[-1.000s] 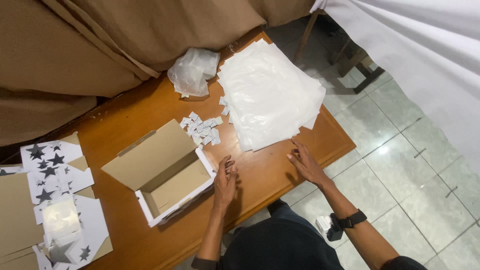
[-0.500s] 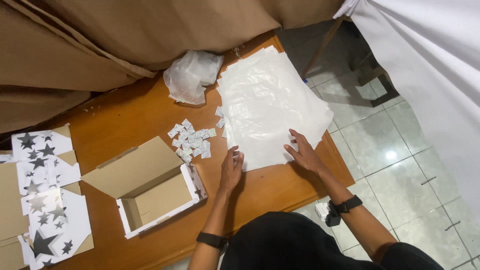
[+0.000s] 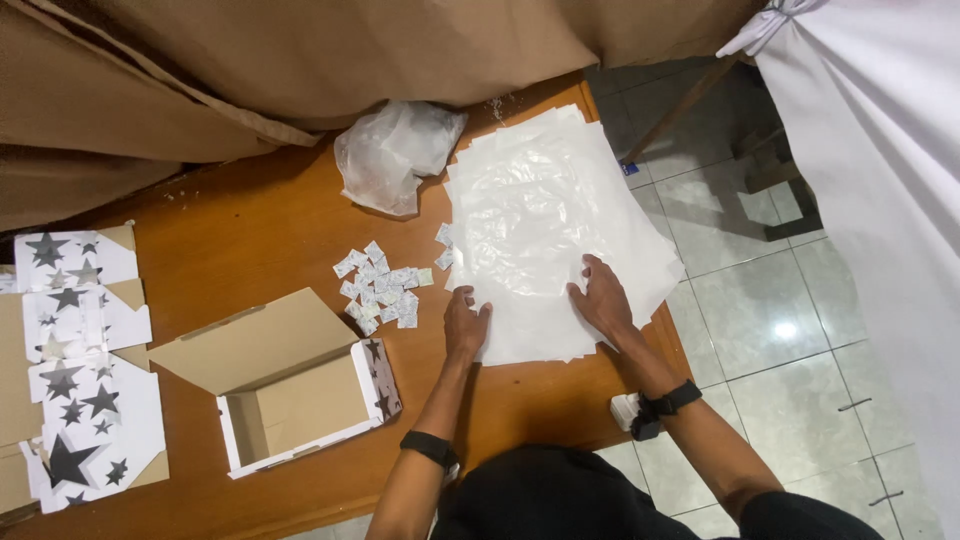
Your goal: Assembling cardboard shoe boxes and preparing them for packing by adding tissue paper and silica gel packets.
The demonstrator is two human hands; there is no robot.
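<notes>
Flattened star-printed box blanks (image 3: 80, 370) are lying stacked at the far left — not yet folded, as far as we can tell. Next to them one box (image 3: 300, 400) is standing assembled with its lid open, and it is looking empty. Small white sachets (image 3: 385, 290) are lying loose beyond it. Our left hand (image 3: 465, 325) is pressing flat, fingers spread, on the near edge of the white paper sheets (image 3: 550, 230), gripping nothing. Our right hand (image 3: 603, 298) is resting likewise on the stack, fingers splayed — so we are judging that lining the box has barely begun.
</notes>
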